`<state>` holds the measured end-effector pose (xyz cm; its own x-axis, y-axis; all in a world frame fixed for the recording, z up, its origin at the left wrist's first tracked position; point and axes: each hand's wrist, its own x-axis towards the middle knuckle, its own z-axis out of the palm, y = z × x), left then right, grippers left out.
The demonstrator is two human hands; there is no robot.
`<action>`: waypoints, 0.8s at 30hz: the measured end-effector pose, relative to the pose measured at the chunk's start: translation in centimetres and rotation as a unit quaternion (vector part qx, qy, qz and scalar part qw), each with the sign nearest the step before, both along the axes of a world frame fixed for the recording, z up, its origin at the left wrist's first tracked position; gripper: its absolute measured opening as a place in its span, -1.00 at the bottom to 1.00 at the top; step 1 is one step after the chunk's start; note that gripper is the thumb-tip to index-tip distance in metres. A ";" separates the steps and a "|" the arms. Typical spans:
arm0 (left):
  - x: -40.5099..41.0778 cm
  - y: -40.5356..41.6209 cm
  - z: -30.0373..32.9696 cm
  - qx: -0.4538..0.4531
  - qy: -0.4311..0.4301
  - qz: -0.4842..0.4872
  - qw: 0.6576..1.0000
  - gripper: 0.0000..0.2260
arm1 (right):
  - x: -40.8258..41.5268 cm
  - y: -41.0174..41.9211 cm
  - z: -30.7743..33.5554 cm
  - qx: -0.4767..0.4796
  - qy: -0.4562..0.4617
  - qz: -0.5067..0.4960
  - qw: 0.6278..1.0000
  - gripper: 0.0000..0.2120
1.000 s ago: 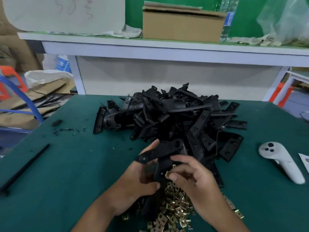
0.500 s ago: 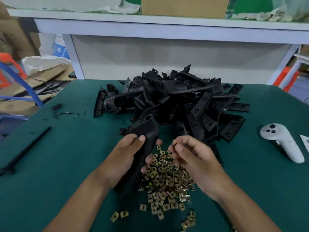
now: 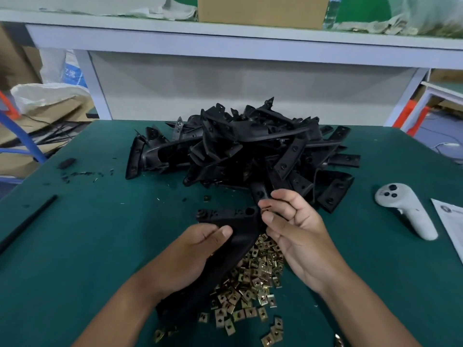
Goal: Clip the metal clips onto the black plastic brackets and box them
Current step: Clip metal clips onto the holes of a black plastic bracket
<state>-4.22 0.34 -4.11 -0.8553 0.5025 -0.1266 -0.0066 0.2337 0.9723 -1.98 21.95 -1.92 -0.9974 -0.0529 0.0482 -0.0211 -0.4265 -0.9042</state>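
The left hand (image 3: 193,256) gripped a black plastic bracket (image 3: 235,221) by its long body, thumb over the top face and fingers curled beneath, so that the bracket's flat end with its round hole pointed up and away from the person. The right hand (image 3: 298,229) was beside that end, its fingers curled, thumb and forefinger pinching a small metal clip (image 3: 265,209) right at the edge of the bracket's end; whether the clip was already touching the plastic could not be told. Under both hands a heap of brass-coloured metal clips (image 3: 253,281) lay scattered on the green counter (image 3: 87,246), with a few strays toward the near edge. Behind them rose a large pile of black brackets (image 3: 250,151), tangled on the counter. To the right lay a white handheld controller (image 3: 406,211), next to a printed sheet of paper (image 3: 451,226). A thin black rod (image 3: 27,221) lay near the left edge. A cardboard box (image 3: 263,8) stood on the shelf beyond.
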 end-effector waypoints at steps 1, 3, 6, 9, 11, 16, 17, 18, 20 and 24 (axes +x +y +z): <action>0.0 0.1 -0.1 -0.006 0.009 0.011 1.000 -0.43 | 0.0 0.0 0.1 -0.004 0.001 -0.002 1.000 -0.66; 0.2 0.4 -0.1 -0.003 0.012 0.033 0.999 -0.49 | 0.0 0.1 0.2 -0.014 -0.001 -0.004 1.000 -0.74; 0.9 0.8 0.2 -0.014 0.030 0.049 0.998 -0.59 | 0.0 0.3 0.5 -0.038 -0.005 -0.012 0.999 -0.79; 1.7 1.1 0.4 -0.014 0.089 0.022 0.996 -0.56 | 0.0 0.6 0.6 -0.023 -0.007 -0.023 0.999 -0.80; 2.1 1.1 0.6 -0.058 0.165 -0.015 0.985 -0.54 | 0.0 0.7 0.8 -0.009 -0.006 -0.016 1.000 -0.82; 2.3 1.4 0.6 -0.164 0.240 -0.088 0.953 -0.53 | 0.5 0.7 1.1 0.041 0.017 0.054 0.998 -0.66; 2.4 1.5 0.5 -0.167 0.239 -0.097 0.952 -0.51 | 0.7 0.6 1.0 0.064 0.017 0.066 0.996 -0.69; 2.5 1.7 0.5 -0.168 0.239 -0.106 0.951 -0.51 | 0.8 0.5 1.0 0.089 0.017 0.076 0.993 -0.74; 2.6 1.9 0.4 -0.177 0.238 -0.119 0.947 -0.55 | 0.8 0.5 0.7 0.133 0.012 0.092 0.987 -0.83; 2.3 2.0 0.3 -0.191 0.244 -0.106 0.945 -0.61 | 0.7 0.4 0.5 0.189 0.000 0.084 0.978 -0.76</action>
<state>-1.89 2.33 -3.81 -0.7433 0.6671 0.0502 0.5074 0.5132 0.6922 -1.24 22.40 -1.39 -0.9732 -0.2298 -0.0061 0.0200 -0.0582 -0.9981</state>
